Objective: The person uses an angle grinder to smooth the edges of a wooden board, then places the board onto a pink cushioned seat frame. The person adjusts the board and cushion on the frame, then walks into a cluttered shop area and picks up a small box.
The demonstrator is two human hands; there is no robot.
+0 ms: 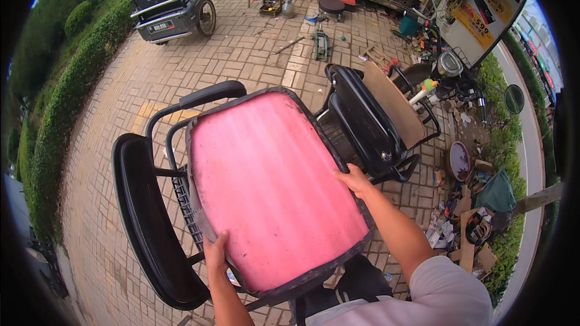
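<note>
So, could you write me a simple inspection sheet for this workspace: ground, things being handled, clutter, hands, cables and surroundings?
Surface: brick-patterned paving.
Job's things: pink panel with a dark, worn edge, small specks on its face; black pad to its left, black seat to its right.
Clutter: mixed scraps heaped at right; green tool and round stool farther off.
Left hand: grips the panel's lower left edge.
Right hand: grips its right edge.
Cables: none I can make out for certain.
Surroundings: hedge at left, parked cart beyond.
</note>
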